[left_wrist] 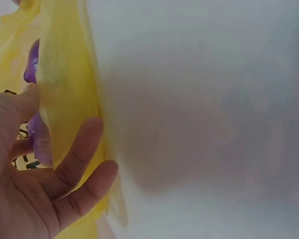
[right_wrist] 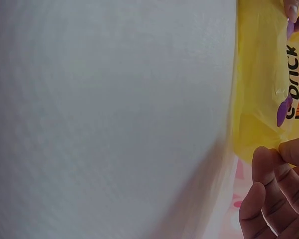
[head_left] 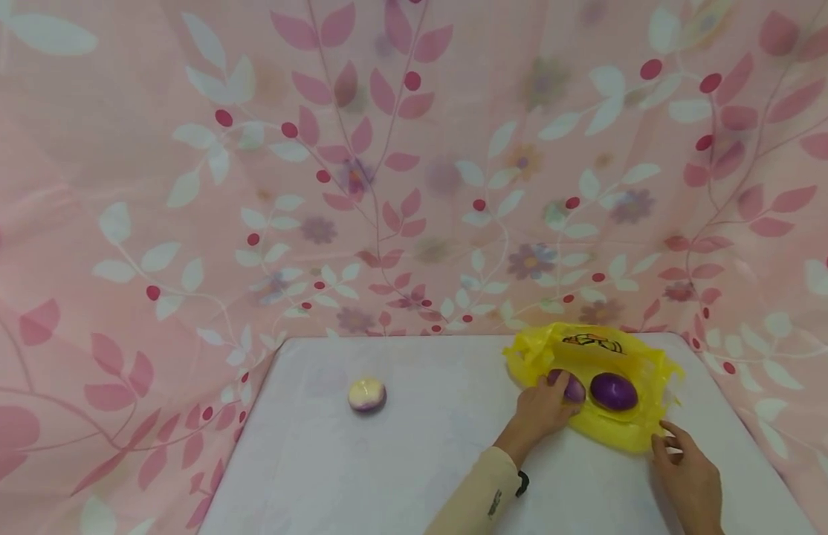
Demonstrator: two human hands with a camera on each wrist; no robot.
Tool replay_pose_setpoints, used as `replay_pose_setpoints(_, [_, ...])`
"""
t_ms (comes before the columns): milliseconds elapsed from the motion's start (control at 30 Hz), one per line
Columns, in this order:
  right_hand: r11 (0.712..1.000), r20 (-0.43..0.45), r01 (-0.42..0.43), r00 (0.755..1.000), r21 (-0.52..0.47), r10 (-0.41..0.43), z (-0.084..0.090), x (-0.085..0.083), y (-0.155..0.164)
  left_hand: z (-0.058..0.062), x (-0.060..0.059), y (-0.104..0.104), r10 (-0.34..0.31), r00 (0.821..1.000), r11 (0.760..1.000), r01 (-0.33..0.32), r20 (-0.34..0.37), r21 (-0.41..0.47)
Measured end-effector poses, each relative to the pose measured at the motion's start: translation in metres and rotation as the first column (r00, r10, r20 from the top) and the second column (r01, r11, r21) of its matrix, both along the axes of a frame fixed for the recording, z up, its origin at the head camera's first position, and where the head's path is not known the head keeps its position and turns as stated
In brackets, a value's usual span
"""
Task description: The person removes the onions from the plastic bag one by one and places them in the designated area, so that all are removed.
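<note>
Purple eggs (head_left: pixel 613 391) are seen inside yellow bag (head_left: pixel 628 435) at table's (head_left: pixel 400 475) far right. Left hand (head_left: pixel 541 410) is curled round nearer egg (head_left: pixel 573 388); bag's near edge is pinched by right hand (head_left: pixel 688 475). Eggs lie side by side.

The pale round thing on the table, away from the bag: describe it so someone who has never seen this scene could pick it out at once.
Start at the white table in front of the pink leaf-print curtain. The yellow bag and both hands sit at its right side; look left instead, to the far-left part of the tabletop. There the pale ball lies alone, cream on top and purplish below, unlike the two solid purple balls on the bag.
</note>
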State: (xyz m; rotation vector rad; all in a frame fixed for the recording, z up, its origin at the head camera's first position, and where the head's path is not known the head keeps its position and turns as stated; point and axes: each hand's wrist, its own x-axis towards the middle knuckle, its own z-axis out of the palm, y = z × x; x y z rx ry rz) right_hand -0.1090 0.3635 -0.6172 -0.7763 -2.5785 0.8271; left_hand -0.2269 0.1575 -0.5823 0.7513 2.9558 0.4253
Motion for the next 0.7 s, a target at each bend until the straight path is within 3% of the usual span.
replay_pose_setpoints(400, [1.0, 0.015, 0.006, 1.0, 0.001, -0.006, -0.004, -0.001, 0.0, -0.02, 0.003, 0.001, 0.066, 0.995, 0.991, -0.057, -0.076, 0.119])
replay_pose_setpoints(700, [1.0, -0.025, 0.003, 1.0, 0.03, -0.002, -0.005, 0.001, 0.003, -0.021, 0.002, -0.003, 0.023, 0.996, 0.984, -0.009, -0.081, 0.177])
